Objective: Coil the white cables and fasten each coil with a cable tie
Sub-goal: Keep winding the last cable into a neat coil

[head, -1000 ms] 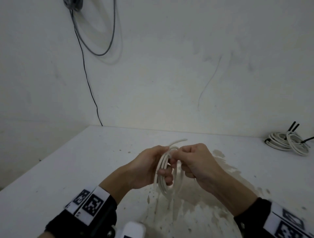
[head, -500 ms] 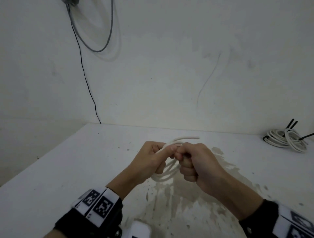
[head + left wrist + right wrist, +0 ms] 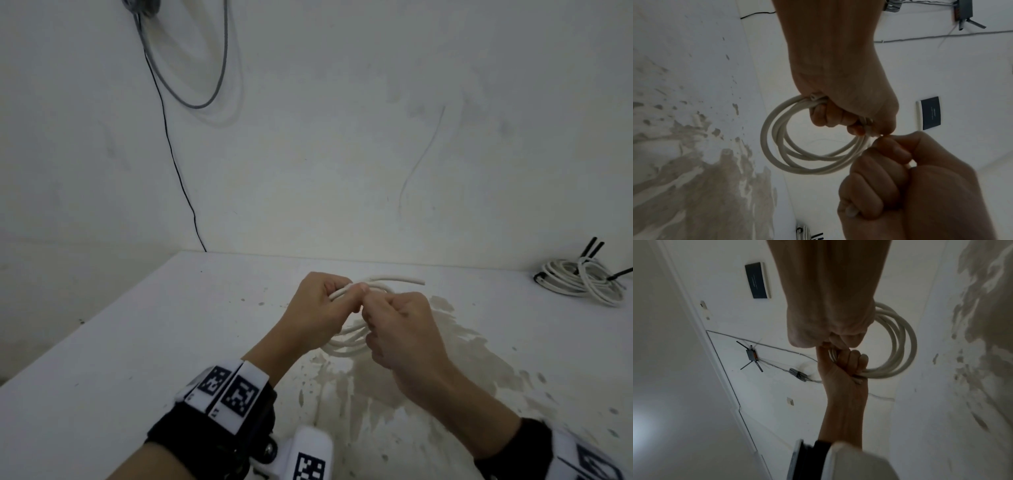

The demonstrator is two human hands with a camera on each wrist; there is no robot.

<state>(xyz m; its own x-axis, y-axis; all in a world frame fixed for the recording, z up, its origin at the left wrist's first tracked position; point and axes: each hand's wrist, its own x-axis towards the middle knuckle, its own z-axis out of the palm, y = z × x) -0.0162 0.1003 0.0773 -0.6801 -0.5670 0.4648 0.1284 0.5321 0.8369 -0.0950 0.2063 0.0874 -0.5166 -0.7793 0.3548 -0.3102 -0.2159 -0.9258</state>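
Observation:
A coil of white cable (image 3: 346, 342) is held above the stained white table (image 3: 120, 359), its free end (image 3: 407, 280) sticking out to the right. My left hand (image 3: 318, 308) grips the bundled strands at the coil's top (image 3: 813, 104). My right hand (image 3: 404, 332) is curled into a fist right beside it. It pinches a thin pale strip, apparently a cable tie (image 3: 869, 129), where it wraps the strands next to my left thumb. From the right wrist the coil (image 3: 904, 344) hangs behind both hands. The tie's tail is hidden inside the fist.
Another white cable coil (image 3: 582, 281) with black ends lies at the table's back right by the wall. A thin black wire (image 3: 171, 154) runs down the wall to the table's back left corner. A router and cables are mounted overhead (image 3: 751, 355).
The coil has tipped from hanging upright to lying flatter, and its free end has swung out to the right. My right fist has drawn slightly to the right of my left hand.

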